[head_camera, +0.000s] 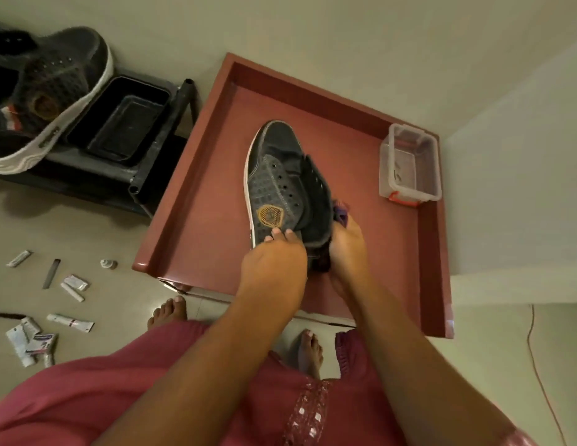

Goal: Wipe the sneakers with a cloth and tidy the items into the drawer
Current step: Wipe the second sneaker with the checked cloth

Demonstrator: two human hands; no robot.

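The head view looks straight down, and nearest the camera a pink patterned garment [119, 397] and two bare feet are seen on the pale tiled floor [113, 226]. Both forearms are stretched forward and downward over the open reddish-brown wooden drawer [197, 201], which is pulled out in front of the feet. The left hand [274, 265] is laid on the heel end of the dark grey canvas sneaker with a white sole and a gold badge [274, 175]; its fingers are held close together and curled over the side panel just below the badge, apparently so that the shoe is steadied. The right hand [345, 249] is closed around the other side of the heel collar, and a purple cloth [342, 210] is bunched under its fingers against the shoe; its fingertips are hidden, so their exact set cannot be told. The sneaker is thus held inside the drawer, toe pointing away, probably so that it can be wiped in place. Small tubes and sachets [49, 320] lie scattered on the floor to the left, not yet tidied. Farther off, a clear plastic box with a red clasp [409, 165] stands in the drawer's far right corner. At the far left, the second grey sneaker [45, 101] rests on a black metal rack [165, 136] beside a black rectangular tray [126, 123].
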